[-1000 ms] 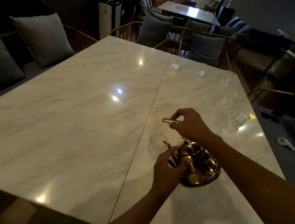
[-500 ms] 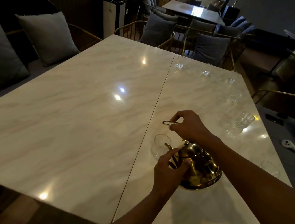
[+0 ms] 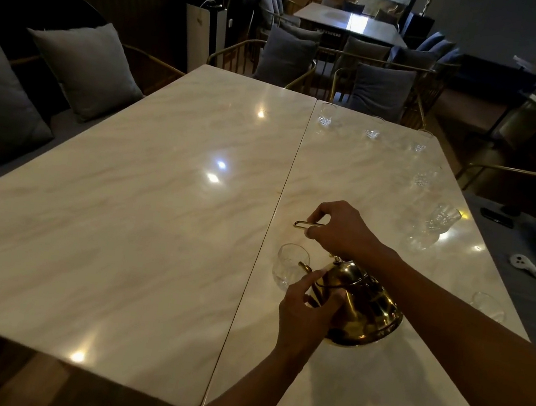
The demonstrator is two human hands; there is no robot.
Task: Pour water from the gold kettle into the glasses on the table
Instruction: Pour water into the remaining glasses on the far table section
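Observation:
The gold kettle [image 3: 365,306] is tilted to the left above the marble table [image 3: 142,206], its spout at the rim of a clear glass [image 3: 288,267]. My right hand [image 3: 342,228] grips the kettle's thin wire handle from above. My left hand [image 3: 306,311] presses against the kettle's body near the spout. Several more glasses stand along the right half: three at the far edge [image 3: 327,114], [image 3: 373,128], [image 3: 421,141], others down the right side [image 3: 427,175], [image 3: 441,218], and one near my right forearm [image 3: 486,304].
Cushioned bench seating [image 3: 82,70] runs along the left. Chairs with grey cushions [image 3: 378,91] stand at the far end. A white controller [image 3: 526,266] and a dark device [image 3: 495,216] lie on the seat at the right.
The view has shifted slightly. Both hands and the tilted kettle stay at the same glass, with almost no movement.

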